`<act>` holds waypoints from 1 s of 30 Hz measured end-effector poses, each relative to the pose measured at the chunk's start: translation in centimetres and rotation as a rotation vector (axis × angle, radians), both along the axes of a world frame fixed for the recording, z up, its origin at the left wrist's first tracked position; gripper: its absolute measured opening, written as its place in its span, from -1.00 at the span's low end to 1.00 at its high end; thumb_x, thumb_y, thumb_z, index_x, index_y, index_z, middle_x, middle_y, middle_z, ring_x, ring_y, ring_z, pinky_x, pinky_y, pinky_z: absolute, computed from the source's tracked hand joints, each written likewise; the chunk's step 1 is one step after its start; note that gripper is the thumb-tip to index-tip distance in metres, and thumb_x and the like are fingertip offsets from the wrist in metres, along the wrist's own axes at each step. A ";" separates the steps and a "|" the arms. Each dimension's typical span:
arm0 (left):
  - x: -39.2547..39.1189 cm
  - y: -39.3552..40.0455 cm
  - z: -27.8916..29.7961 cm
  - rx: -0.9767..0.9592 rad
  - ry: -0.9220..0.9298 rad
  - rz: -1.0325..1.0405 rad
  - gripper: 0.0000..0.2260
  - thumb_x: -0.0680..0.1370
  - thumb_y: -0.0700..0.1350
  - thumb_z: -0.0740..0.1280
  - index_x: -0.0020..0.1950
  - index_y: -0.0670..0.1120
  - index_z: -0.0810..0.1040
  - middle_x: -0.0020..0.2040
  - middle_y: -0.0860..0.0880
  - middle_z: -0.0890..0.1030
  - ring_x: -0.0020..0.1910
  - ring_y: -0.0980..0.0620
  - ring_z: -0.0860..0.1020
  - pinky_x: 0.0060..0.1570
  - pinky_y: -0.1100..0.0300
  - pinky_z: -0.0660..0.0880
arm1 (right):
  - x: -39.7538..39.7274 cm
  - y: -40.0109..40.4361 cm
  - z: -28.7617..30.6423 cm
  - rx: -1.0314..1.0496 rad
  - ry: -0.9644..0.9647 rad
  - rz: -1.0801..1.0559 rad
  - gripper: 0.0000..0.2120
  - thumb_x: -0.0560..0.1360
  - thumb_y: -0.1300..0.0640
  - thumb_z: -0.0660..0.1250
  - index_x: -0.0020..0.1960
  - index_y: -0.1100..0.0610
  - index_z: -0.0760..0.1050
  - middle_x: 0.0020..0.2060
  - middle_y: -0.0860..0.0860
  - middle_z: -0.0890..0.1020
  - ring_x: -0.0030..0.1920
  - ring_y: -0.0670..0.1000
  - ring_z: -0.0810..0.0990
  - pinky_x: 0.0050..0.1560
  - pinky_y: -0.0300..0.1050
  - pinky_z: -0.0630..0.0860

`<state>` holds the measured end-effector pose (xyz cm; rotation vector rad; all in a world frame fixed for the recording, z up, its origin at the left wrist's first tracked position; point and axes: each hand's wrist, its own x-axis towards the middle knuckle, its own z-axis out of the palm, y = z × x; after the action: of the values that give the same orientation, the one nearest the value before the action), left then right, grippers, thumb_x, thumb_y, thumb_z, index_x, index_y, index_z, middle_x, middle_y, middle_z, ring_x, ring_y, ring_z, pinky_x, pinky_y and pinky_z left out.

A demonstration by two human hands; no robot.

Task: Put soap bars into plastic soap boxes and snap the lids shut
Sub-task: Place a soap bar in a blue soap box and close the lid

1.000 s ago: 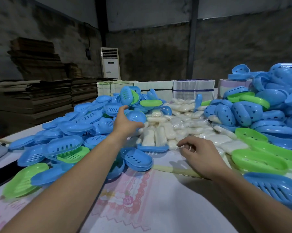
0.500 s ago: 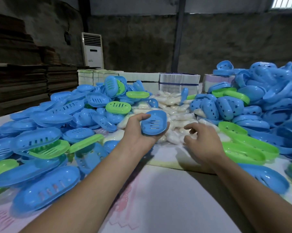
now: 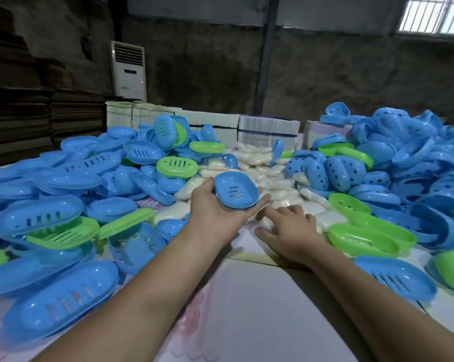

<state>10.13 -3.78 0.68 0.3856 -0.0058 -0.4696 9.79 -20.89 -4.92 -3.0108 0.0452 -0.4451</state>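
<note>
Now | L hand (image 3: 215, 212) lifted blue box half (image 3: 236, 189) | R hand (image 3: 288, 231) dropped onto soaps (image 3: 278, 194)

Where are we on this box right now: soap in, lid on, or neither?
Neither yet. Done: the left hand has a blue slotted soap box half lifted in its grip, and it looks empty. In hand: the right hand is down on the wrapped soap bars, but no bar is clearly picked up. Left: put a bar in, find a matching half in the blue piles, and snap it shut.
</note>
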 end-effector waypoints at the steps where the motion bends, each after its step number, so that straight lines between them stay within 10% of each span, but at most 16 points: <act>1: 0.0 0.0 0.0 -0.009 0.005 -0.003 -0.60 0.70 -0.02 0.10 0.11 -0.34 0.54 0.14 -0.36 0.59 0.27 -0.39 0.48 -0.03 -0.31 0.47 | -0.1 0.0 0.0 0.005 -0.002 -0.008 -0.72 0.50 -0.29 0.19 0.15 -0.22 0.36 0.18 -0.09 0.52 0.31 0.09 0.29 0.28 0.15 0.23; 5: 0.2 0.1 0.1 0.015 0.035 0.044 -0.66 0.68 0.02 0.18 0.03 -0.23 0.58 -0.16 -0.23 0.66 0.02 -0.21 0.55 -0.08 -0.05 0.52 | -0.6 -0.3 1.0 0.110 0.010 -0.056 -0.78 0.39 -0.30 0.31 -0.18 -0.17 0.47 -0.13 -0.16 0.46 0.09 0.02 0.29 0.13 0.07 0.28; 8: 0.5 -0.3 -0.1 0.055 0.061 0.087 -0.53 0.68 0.16 0.20 0.29 -0.23 0.53 0.22 -0.30 0.58 0.18 -0.23 0.55 0.01 0.00 0.56 | -1.0 -0.6 1.8 0.211 -0.002 -0.103 -0.82 0.35 -0.19 0.36 -0.27 -0.10 0.53 -0.27 -0.16 0.51 0.05 0.03 0.34 0.01 0.03 0.29; 14: 0.3 -0.9 -0.8 0.205 -0.010 0.064 -0.49 0.65 0.21 0.21 0.39 -0.15 0.50 0.24 -0.23 0.59 0.18 -0.17 0.57 -0.02 0.03 0.54 | -1.2 -0.1 1.4 0.046 0.087 -0.126 -0.52 0.47 -0.13 0.23 0.39 -0.18 0.32 0.18 -0.03 0.57 0.31 0.13 0.30 0.21 0.16 0.28; 18: 0.1 -0.9 -1.0 0.301 -0.085 0.037 -0.48 0.63 0.19 0.24 0.46 -0.11 0.49 0.17 -0.17 0.60 0.05 -0.07 0.51 -0.14 0.11 0.40 | -1.0 -0.4 1.6 0.119 -0.004 -0.105 -0.55 0.43 -0.07 0.29 0.31 -0.16 0.38 0.01 -0.06 0.62 0.23 0.07 0.33 0.09 0.06 0.22; 26: 0.0 -1.9 -1.8 0.383 -0.280 -0.031 -0.91 0.60 -0.11 0.37 0.09 -0.05 0.53 0.08 -0.16 0.57 0.01 -0.09 0.60 0.04 -0.07 0.61 | -3.1 -1.6 4.2 0.991 -0.353 0.085 -0.67 0.42 0.11 0.48 0.13 -0.15 0.56 -0.14 -0.02 0.66 -0.22 -0.08 0.62 -0.33 -0.35 0.48; 30: -0.7 -2.4 -2.4 0.428 -0.416 -0.127 -0.68 0.47 -0.10 0.47 0.21 -0.03 0.57 -0.09 -0.08 0.71 -0.11 -0.09 0.71 -0.08 -0.05 0.68 | -4.5 -1.0 5.7 1.252 -0.391 0.210 -0.70 0.46 0.16 0.48 0.16 -0.04 0.60 -0.15 0.01 0.73 -0.16 -0.11 0.69 -0.25 -0.43 0.49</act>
<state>9.43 -6.16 -1.77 0.9029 -0.3395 -0.5090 5.25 -21.89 0.73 -1.6597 -0.0197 -0.6429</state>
